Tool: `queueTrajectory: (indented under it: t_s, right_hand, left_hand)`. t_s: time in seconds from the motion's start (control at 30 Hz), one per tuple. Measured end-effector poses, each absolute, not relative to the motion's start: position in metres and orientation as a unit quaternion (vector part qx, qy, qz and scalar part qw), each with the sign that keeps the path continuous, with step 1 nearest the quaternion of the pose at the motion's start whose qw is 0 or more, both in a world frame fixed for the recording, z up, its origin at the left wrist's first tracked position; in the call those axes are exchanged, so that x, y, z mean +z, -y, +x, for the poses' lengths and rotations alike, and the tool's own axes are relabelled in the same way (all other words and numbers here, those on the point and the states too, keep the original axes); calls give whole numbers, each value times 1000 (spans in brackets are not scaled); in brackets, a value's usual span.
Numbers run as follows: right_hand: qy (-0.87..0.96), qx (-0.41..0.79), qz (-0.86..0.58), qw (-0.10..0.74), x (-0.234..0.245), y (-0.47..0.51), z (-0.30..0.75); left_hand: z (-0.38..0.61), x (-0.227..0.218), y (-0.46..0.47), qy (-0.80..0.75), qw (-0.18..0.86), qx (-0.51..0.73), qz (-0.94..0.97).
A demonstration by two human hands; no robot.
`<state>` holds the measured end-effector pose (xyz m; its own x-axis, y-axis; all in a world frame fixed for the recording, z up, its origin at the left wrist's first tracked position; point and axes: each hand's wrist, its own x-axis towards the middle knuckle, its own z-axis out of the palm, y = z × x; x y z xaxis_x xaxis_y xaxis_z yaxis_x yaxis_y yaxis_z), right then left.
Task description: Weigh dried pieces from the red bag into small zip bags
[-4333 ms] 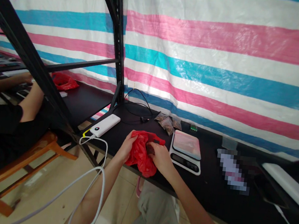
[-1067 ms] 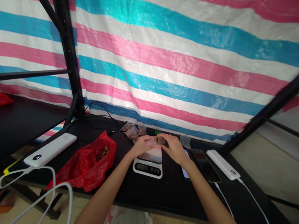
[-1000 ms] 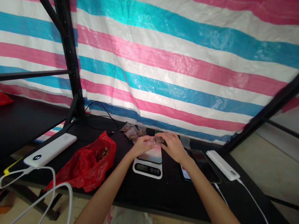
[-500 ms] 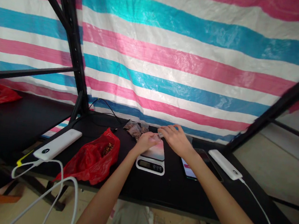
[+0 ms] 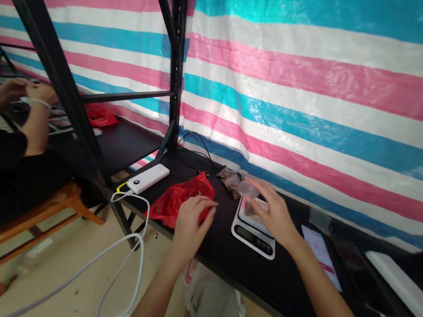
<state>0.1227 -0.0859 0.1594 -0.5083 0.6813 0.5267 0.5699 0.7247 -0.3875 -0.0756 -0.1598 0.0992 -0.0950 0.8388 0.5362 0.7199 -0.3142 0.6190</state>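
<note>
My right hand (image 5: 271, 212) hovers over the white kitchen scale (image 5: 253, 226) and pinches a small clear plastic bag (image 5: 248, 188) at its far corner. My left hand (image 5: 191, 216) is beside the red plastic bag (image 5: 176, 199), fingers loosely curled and touching its right edge; nothing shows inside them. The red bag lies crumpled on the black table (image 5: 223, 254). Small filled clear packets (image 5: 231, 180) lie just behind the scale.
A white power bank (image 5: 147, 178) with a white cable (image 5: 124, 250) lies left of the red bag. A phone (image 5: 320, 255) and another white power bank (image 5: 403, 289) lie right. A black rack post (image 5: 174, 68) rises behind. A person (image 5: 5, 155) sits left on a wooden chair (image 5: 27, 231).
My left hand left the clear bag and moved left to the red bag. My right hand keeps the clear bag over the scale. The view swung left, bringing in the seated person.
</note>
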Motion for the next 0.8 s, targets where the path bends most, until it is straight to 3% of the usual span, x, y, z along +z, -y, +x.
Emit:
queueTrajectory:
  t_s: [0.13, 0.23, 0.4, 0.53, 0.67, 0.8]
  right_hand:
    - [839, 290, -277, 368, 142, 82, 44]
    - [846, 356, -274, 286, 117, 74, 9]
    - [878, 147, -419, 180, 86, 64, 19]
    - [895, -10, -438, 90, 85, 72, 43]
    - [904, -55, -424, 8, 88, 79, 49]
    - [906, -52, -419, 13, 83, 76, 46]
  left_hand:
    - [-107, 85, 166, -645, 41, 434, 628]
    - [-102, 79, 167, -587, 52, 342, 732]
    - [-88, 67, 185, -581, 66, 284, 760]
    - [-102, 41, 198, -617, 78, 346, 702]
    - [-119, 36, 196, -630, 78, 493, 595]
    - [-136, 66, 165, -682, 7, 499, 534]
